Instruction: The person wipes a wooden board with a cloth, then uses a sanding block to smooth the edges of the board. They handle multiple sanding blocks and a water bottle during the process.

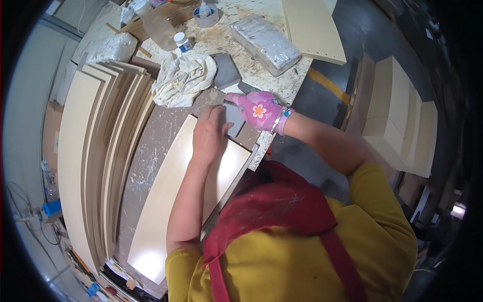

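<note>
A thin grey sheet (234,120), perhaps sandpaper, is held between my two hands just beyond the far end of a pale curved board (168,173). My bare left hand (208,132) is closed at the sheet's left edge, its thumb over the sheet and its fingertips partly hidden. My right hand (259,111), in a pink flowered glove, grips the sheet's far right side with curled fingers. The board lies flat along the bench under my left forearm. Beyond my hands sit a dark grey square pad (226,70) and a crumpled white cloth (184,80).
Several curved boards (88,151) stand on edge at the left. Farther back are a wrapped block (266,43), a small white bottle (182,42), a tape roll (206,17) and another pale board (314,30). Stacked pale panels (400,116) stand at the right, beyond the bench edge.
</note>
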The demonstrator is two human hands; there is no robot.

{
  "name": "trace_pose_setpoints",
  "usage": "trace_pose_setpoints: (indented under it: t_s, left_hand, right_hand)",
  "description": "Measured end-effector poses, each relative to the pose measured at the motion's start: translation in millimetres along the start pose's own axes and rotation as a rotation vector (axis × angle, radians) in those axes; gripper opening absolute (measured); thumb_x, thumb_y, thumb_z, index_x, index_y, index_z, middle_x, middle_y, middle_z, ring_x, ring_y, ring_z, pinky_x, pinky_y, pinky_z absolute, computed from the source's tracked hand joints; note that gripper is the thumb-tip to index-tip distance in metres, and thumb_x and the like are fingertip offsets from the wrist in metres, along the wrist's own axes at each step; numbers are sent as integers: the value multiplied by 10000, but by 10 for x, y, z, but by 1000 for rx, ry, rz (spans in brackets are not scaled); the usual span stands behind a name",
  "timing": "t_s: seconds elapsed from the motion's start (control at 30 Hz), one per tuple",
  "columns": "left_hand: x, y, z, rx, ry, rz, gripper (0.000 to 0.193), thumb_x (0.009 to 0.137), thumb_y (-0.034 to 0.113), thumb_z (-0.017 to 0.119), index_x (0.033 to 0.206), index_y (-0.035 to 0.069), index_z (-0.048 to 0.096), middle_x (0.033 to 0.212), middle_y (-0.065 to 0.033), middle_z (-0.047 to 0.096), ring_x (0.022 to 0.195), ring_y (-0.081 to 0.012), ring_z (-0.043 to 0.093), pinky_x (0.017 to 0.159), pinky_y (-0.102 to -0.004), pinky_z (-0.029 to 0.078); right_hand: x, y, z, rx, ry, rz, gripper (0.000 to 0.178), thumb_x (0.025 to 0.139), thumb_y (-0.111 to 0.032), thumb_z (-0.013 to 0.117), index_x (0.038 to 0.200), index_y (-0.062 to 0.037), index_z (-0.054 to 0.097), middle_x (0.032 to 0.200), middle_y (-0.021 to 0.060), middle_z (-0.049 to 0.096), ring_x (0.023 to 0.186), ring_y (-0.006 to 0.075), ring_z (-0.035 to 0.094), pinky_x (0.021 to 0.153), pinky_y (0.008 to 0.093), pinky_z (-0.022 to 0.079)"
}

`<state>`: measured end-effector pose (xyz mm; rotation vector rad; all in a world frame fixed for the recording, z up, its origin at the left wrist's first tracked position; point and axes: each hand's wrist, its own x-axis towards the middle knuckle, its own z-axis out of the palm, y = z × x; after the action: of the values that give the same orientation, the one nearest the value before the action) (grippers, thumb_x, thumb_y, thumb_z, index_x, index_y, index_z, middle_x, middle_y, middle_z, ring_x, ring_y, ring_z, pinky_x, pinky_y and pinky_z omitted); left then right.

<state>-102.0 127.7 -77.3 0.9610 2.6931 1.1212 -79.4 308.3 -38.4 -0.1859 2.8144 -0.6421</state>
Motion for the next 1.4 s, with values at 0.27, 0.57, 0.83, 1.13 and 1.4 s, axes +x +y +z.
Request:
trace_pose_setpoints:
  t_s: [0.27,0.57,0.83,1.13,1.4]
  left_hand:
    - [-74,-57,60,98,20,17,474,717,189,740,1109,-13,569,1087,-149,573,959,-356,562,820,-410,457]
    - [-130,-33,96,202,25,-26,531,701,270,744,1132,5,584,1089,-111,578,947,-308,568,774,-403,456]
    - [-156,-59,120,207,31,-37,537,696,288,741,1139,28,586,1117,-100,572,968,-294,564,768,-399,451]
    - [-178,-10,108,287,40,-23,495,701,306,733,1086,31,587,1168,-82,569,976,-266,573,778,-400,444]
    - [-156,20,45,323,-12,-31,408,722,316,717,1004,42,608,1056,-52,578,917,-249,575,759,-395,424]
  right_hand:
    - [121,-77,-10,-162,32,-94,333,838,-136,520,1161,-110,600,747,181,640,682,345,636,594,441,496]
    - [238,-190,-23,-375,-1,-168,245,788,-140,557,1020,-112,630,745,148,647,709,335,645,608,436,508]
    - [307,-172,99,-400,-29,-219,207,799,-151,542,972,-64,616,746,158,643,721,333,646,610,439,504]
    - [303,-224,-26,-278,-105,-168,297,832,-145,500,1115,-113,584,811,182,648,755,359,638,646,456,498]
    - [197,-272,-72,-355,-111,-131,188,810,-164,527,928,-68,638,808,174,660,772,335,656,650,427,518]
